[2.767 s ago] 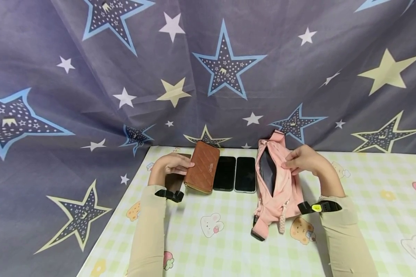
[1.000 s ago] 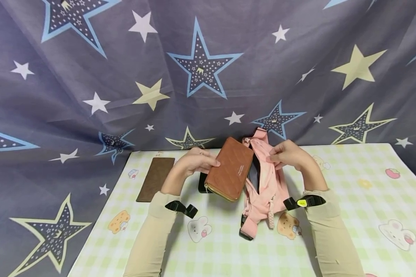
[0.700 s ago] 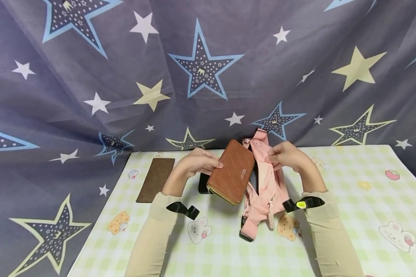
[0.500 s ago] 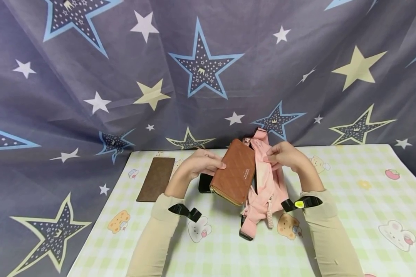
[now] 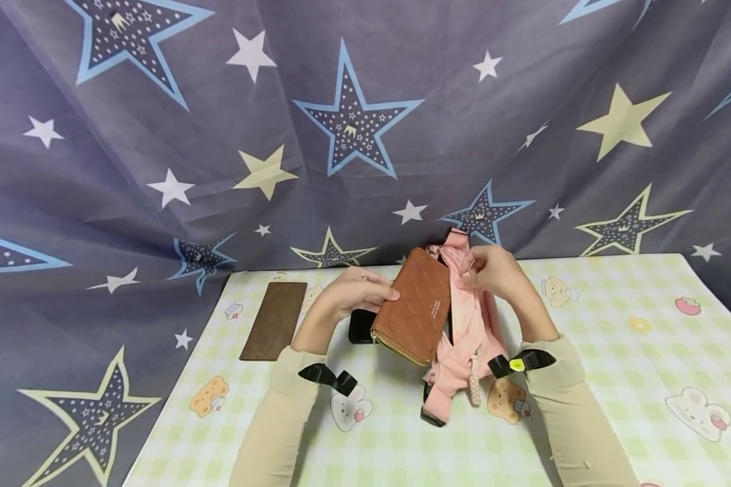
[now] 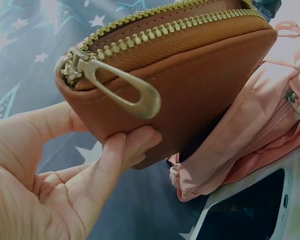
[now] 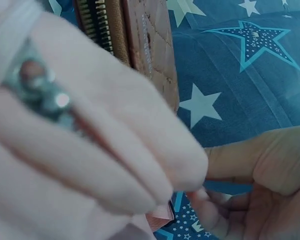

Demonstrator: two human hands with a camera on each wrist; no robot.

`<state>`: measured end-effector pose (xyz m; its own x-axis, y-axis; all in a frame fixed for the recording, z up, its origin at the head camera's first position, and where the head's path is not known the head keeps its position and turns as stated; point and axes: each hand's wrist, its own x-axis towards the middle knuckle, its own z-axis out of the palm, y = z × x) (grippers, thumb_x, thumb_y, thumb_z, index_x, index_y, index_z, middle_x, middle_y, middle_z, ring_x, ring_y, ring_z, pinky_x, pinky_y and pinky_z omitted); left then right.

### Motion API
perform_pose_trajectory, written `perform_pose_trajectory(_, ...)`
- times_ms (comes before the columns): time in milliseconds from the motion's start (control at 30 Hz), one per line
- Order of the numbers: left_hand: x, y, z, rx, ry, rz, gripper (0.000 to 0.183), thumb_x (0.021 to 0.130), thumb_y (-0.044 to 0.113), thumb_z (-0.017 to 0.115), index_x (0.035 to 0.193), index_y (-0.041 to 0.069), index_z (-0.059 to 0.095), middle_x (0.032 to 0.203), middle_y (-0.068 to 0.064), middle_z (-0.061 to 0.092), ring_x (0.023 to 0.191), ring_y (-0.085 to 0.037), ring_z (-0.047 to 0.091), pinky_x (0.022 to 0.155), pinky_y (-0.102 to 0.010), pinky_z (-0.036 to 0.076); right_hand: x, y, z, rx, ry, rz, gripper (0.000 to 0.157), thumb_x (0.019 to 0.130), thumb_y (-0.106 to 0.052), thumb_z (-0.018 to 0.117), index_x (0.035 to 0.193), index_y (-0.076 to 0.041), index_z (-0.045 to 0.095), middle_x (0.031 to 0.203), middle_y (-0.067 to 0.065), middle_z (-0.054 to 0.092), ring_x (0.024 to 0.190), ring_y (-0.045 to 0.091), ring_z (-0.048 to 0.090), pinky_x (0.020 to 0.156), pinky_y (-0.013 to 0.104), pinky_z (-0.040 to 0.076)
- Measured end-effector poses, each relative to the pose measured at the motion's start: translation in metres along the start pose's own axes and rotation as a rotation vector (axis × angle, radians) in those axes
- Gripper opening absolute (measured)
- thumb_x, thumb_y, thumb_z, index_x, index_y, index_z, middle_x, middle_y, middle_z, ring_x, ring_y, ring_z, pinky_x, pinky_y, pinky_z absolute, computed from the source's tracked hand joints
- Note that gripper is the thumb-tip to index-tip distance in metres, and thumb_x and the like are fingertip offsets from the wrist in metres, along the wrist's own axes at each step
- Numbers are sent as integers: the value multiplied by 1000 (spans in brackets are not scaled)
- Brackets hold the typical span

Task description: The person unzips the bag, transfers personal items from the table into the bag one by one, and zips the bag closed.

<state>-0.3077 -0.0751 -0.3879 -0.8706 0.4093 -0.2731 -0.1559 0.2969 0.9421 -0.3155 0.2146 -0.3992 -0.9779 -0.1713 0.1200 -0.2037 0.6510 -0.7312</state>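
Note:
A brown quilted zip wallet (image 5: 415, 308) is pinched at its left edge by my left hand (image 5: 361, 292). Its far edge meets the opening of a pink bag (image 5: 463, 331); how deep it reaches inside is hidden. In the left wrist view, the wallet (image 6: 190, 80) shows a gold zip with a metal pull, the thumb of my left hand (image 6: 55, 175) on its side. My right hand (image 5: 496, 270) pinches the bag's right edge near the top. From the right wrist, blurred bag folds (image 7: 90, 135) cover much of the view, with my right hand (image 7: 270, 185) gripping beyond them.
A black phone (image 5: 361, 326) lies partly hidden behind the wallet; a light-edged phone (image 6: 250, 205) shows beside the bag in the left wrist view. Further left rests a flat brown rectangular item (image 5: 274, 321). A star-patterned curtain (image 5: 365, 135) hangs behind the checked tablecloth (image 5: 615, 352).
The wallet has travelled right, across the phones, from beside the flat brown item to the bag's opening. My right hand keeps its grip on the bag, whose opening is now largely covered.

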Motion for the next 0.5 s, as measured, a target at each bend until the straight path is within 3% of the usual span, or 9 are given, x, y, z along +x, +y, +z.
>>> perform_pose_trajectory(67,1,0,0,-3,-1,-7,40,86,7,72,122,-9,69,92,-2,78,81,-9,73,80,-32,61,-1,-1,0,-13,-19,-4,11,82,-8,82,84,1,75,69,2,67,63,10,51,59,26,43)
perform_pose_trajectory(267,2,0,1,-4,-22,-1,42,85,8,72,123,-8,69,97,-6,79,85,-12,74,84,-35,61,-3,0,-1,60,-117,78,26,86,-22,82,82,3,78,60,-8,58,61,11,44,53,26,36)
perform_pose_trajectory(400,5,1,1,-5,-25,15,41,84,8,73,122,-8,70,93,-1,78,85,-10,73,84,-34,61,-1,1,-3,141,-143,115,19,84,-11,78,86,8,75,70,-7,63,71,13,51,62,26,44)
perform_pose_trajectory(500,6,-1,3,-3,-21,2,40,85,9,73,122,-7,70,94,0,78,86,-9,74,82,-32,61,0,2,-1,194,-165,150,16,83,-4,70,89,11,72,68,-5,60,68,11,51,62,26,45)
